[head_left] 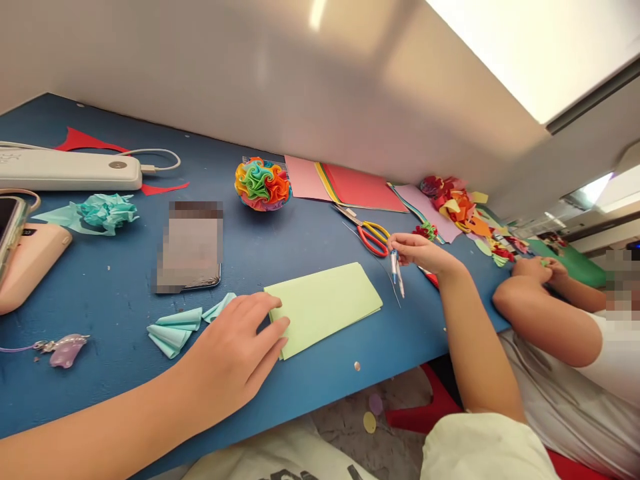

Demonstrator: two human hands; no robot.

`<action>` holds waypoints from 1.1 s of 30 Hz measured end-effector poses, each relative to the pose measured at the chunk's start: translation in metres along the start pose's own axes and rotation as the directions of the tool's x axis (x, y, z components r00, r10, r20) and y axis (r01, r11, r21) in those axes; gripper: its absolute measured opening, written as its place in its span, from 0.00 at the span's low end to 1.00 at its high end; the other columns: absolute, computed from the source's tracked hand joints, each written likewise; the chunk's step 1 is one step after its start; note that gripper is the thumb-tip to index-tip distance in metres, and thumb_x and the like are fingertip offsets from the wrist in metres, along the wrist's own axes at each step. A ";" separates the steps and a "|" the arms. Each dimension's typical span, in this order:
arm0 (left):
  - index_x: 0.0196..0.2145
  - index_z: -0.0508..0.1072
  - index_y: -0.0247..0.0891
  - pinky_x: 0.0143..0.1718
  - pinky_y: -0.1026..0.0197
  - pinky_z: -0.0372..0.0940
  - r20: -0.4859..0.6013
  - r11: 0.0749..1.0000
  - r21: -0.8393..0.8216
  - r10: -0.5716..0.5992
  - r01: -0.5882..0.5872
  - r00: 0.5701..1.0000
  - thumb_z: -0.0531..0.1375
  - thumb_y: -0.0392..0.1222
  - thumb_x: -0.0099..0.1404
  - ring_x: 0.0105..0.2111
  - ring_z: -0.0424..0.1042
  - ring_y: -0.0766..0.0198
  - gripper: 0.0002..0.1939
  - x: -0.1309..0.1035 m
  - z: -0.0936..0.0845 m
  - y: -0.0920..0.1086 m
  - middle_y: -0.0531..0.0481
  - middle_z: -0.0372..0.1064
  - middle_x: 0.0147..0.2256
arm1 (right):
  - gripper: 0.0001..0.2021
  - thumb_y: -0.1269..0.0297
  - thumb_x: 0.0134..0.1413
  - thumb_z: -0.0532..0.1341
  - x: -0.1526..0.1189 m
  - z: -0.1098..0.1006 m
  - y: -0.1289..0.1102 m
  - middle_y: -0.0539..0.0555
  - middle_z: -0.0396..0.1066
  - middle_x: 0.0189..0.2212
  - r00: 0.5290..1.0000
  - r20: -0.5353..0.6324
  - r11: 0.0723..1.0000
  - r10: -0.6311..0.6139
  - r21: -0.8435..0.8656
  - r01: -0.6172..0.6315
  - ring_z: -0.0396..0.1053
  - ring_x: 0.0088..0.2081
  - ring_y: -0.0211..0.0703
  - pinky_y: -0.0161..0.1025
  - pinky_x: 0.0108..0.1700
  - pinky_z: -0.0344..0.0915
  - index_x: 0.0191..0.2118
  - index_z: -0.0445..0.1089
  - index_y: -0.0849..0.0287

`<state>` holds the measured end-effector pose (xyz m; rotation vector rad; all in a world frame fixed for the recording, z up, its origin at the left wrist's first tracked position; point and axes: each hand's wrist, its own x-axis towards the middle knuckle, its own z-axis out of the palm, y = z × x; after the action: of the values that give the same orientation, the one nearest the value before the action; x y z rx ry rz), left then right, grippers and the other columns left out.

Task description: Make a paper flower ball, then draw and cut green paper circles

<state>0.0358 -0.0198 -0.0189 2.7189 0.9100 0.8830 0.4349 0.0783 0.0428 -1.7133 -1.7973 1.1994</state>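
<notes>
Left hand (235, 350) palm down on blue table (305, 240), fingers partly spread, tips on left end of light green paper (327, 310). Pressing or just resting, cannot tell. Paper flat near the front edge of the table, between both hands, long side angled up to the right; layered edges visible, folded or stacked, cannot tell which. Right hand (420, 253) raised past the right end of the paper, apart from it, fingers bunched and pinching a slim pen-like tool (394, 265), tip down, exact kind unclear.

Just behind right hand: scissors (373, 239), red and yellow handles. Just beside left hand: folded teal paper (175, 330); contact, cannot tell. Farther left: purple charm (69, 352), pink power bank (37, 267) with a phone partly over it, crumpled teal paper (107, 213), white power bank (70, 171) with cable. Behind the green paper: pixelated phone-like device (195, 247), multicolored paper ball (263, 185). Along wall: pink sheet (305, 179), red sheet (367, 189), heap of paper scraps (455, 203). At far right: co-worker's hands (533, 268), close together.
</notes>
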 end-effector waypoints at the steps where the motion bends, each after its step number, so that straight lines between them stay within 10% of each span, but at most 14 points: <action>1: 0.45 0.71 0.31 0.46 0.49 0.62 -0.024 0.999 0.032 -0.012 0.013 1.000 0.52 0.33 0.67 0.48 0.64 0.51 0.12 0.002 0.001 -0.001 0.36 0.65 0.47 | 0.20 0.45 0.49 0.62 0.003 -0.003 0.004 0.49 0.63 0.26 0.997 0.078 0.999 0.028 -0.037 -0.025 0.61 0.25 0.34 0.33 0.27 0.59 0.31 0.66 0.59; 8: 0.57 0.63 0.34 0.51 0.46 0.62 0.155 0.984 0.173 0.024 -0.051 0.988 0.52 0.43 0.68 0.55 0.63 0.47 0.22 0.013 0.009 -0.006 0.36 0.61 0.58 | 0.22 0.45 0.46 0.63 0.013 -0.009 0.009 0.50 0.65 0.26 0.925 0.340 0.950 0.170 -0.307 -0.062 0.60 0.25 0.34 0.35 0.29 0.59 0.35 0.70 0.62; 14: 0.56 0.66 0.38 0.51 0.45 0.62 0.190 0.958 0.250 0.093 -0.140 0.977 0.53 0.47 0.67 0.56 0.63 0.48 0.21 0.010 0.010 -0.013 0.40 0.61 0.58 | 0.22 0.46 0.52 0.57 0.003 -0.028 -0.002 0.51 0.69 0.28 0.985 0.034 0.857 0.170 -0.498 -0.131 0.64 0.27 0.38 0.35 0.31 0.59 0.43 0.71 0.57; 20: 0.50 0.71 0.39 0.52 0.49 0.61 0.058 0.979 0.142 0.136 -0.143 0.989 0.53 0.38 0.68 0.52 0.66 0.53 0.14 0.003 0.015 -0.013 0.43 0.68 0.51 | 0.16 0.58 0.59 0.52 0.024 -0.034 0.003 0.60 0.72 0.36 0.934 -0.355 0.750 0.043 -0.606 -0.264 0.68 0.36 0.47 0.40 0.36 0.62 0.43 0.70 0.63; 25: 0.47 0.73 0.40 0.51 0.49 0.63 0.052 0.989 0.101 0.101 -0.106 0.994 0.53 0.35 0.68 0.52 0.65 0.53 0.13 -0.001 0.016 -0.010 0.43 0.68 0.51 | 0.12 0.63 0.63 0.53 0.088 -0.009 -0.011 0.57 0.69 0.48 0.939 -0.323 0.753 -0.118 -0.646 -0.127 0.66 0.48 0.44 0.43 0.51 0.62 0.48 0.69 0.58; 33: 0.56 0.67 0.39 0.52 0.44 0.65 0.111 0.953 0.275 0.101 -0.128 0.989 0.53 0.40 0.68 0.60 0.59 0.45 0.19 -0.007 0.009 -0.005 0.34 0.58 0.60 | 0.14 0.58 0.61 0.58 0.137 0.020 -0.023 0.56 0.68 0.47 0.915 -0.402 0.772 -0.037 -0.593 -0.229 0.69 0.44 0.43 0.46 0.46 0.69 0.49 0.66 0.61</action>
<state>0.0339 -0.0189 -0.0311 3.0535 0.9310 0.6793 0.3806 0.2043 0.0117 -2.2269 -1.9802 0.2031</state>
